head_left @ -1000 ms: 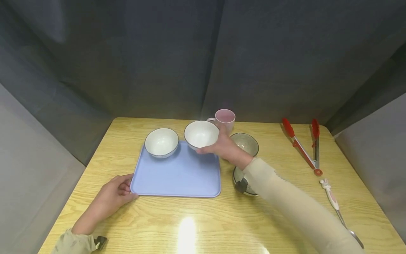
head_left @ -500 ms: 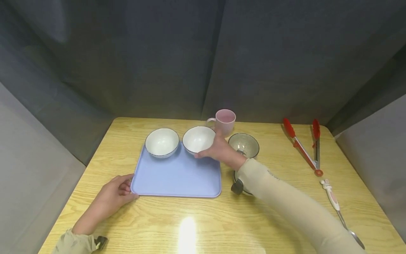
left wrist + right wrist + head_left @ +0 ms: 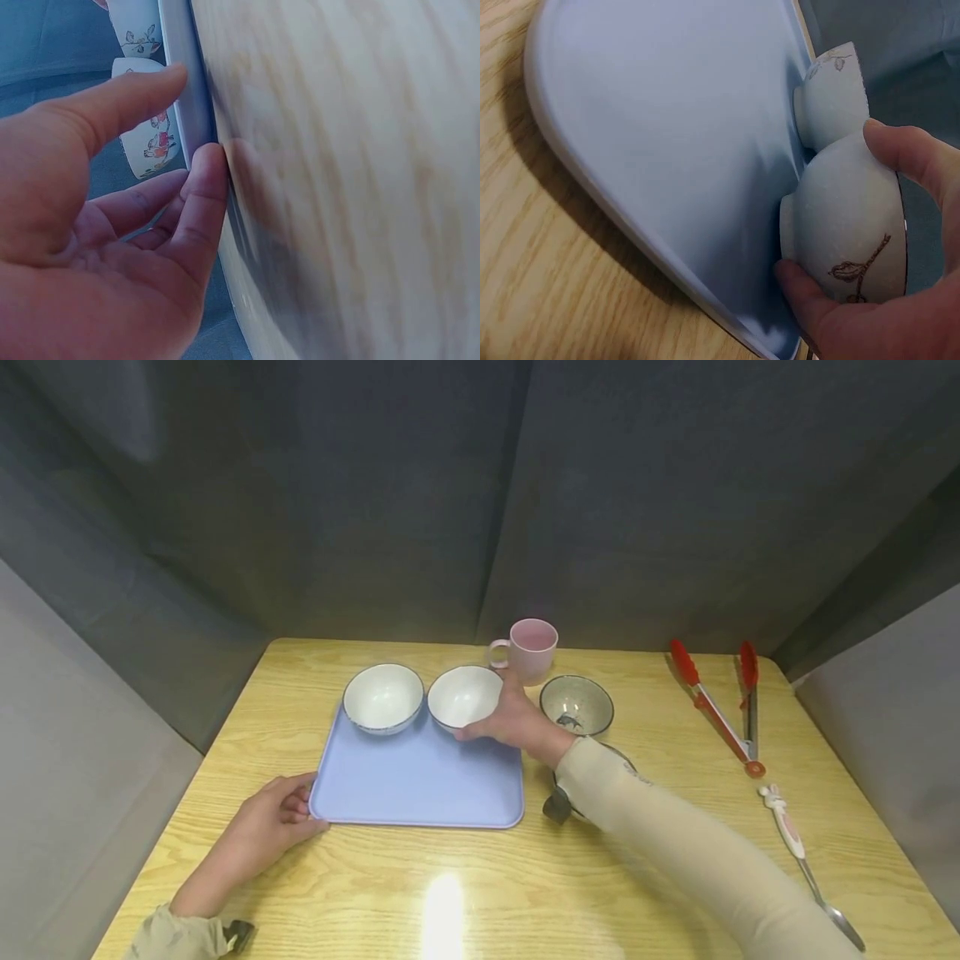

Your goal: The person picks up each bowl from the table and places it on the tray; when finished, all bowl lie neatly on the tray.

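A white bowl with a dark rim (image 3: 459, 693) is in my right hand (image 3: 519, 718), which grips its right side. In the right wrist view, a brown branch pattern marks this bowl (image 3: 847, 217), and its foot is at the tray surface. A second white bowl (image 3: 382, 697) stands beside it at the back left of the light blue tray (image 3: 416, 785). My left hand (image 3: 262, 827) holds the tray's front left corner, thumb on one side and fingers along the edge, as the left wrist view shows of the tray rim (image 3: 193, 105).
A pink mug (image 3: 534, 652) stands behind the tray. Right of the tray are a grey speckled bowl (image 3: 576, 702) and another bowl mostly hidden by my right sleeve (image 3: 637, 802). Red-tipped tongs (image 3: 720, 718) and a spoon with a rabbit handle (image 3: 795, 847) lie farther right.
My right hand has lowered the white bowl onto the back right of the tray, slightly leftward and nearer to the other bowl. The left hand and tray have stayed in place.
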`<action>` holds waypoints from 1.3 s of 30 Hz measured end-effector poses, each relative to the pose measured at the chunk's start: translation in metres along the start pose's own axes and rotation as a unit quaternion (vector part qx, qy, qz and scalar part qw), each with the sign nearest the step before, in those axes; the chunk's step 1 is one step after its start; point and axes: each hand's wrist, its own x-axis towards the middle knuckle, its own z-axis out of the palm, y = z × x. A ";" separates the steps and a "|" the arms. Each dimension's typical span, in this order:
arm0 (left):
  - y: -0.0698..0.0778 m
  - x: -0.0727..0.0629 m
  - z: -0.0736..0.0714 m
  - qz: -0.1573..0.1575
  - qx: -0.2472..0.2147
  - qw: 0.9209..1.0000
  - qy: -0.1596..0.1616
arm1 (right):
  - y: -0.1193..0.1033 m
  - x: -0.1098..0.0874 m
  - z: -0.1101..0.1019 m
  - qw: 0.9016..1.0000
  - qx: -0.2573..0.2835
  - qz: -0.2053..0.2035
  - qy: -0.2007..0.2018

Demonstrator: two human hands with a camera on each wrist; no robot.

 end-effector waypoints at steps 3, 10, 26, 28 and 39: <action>0.000 0.000 0.001 0.001 0.002 1.000 0.002 | 0.001 0.001 0.001 1.000 -0.002 0.000 -0.004; -0.001 0.000 0.001 0.003 0.002 1.000 0.003 | 0.002 0.001 0.001 1.000 0.001 -0.004 -0.007; 0.000 0.000 0.000 0.008 0.008 1.000 0.005 | 0.006 -0.001 0.000 1.000 -0.013 -0.028 -0.001; 0.000 0.000 0.000 0.011 0.009 1.000 0.005 | 0.006 -0.002 0.000 0.999 -0.018 -0.030 -0.001; 0.002 -0.002 0.000 0.008 0.006 1.000 0.001 | -0.001 -0.009 -0.010 0.995 -0.091 -0.029 -0.004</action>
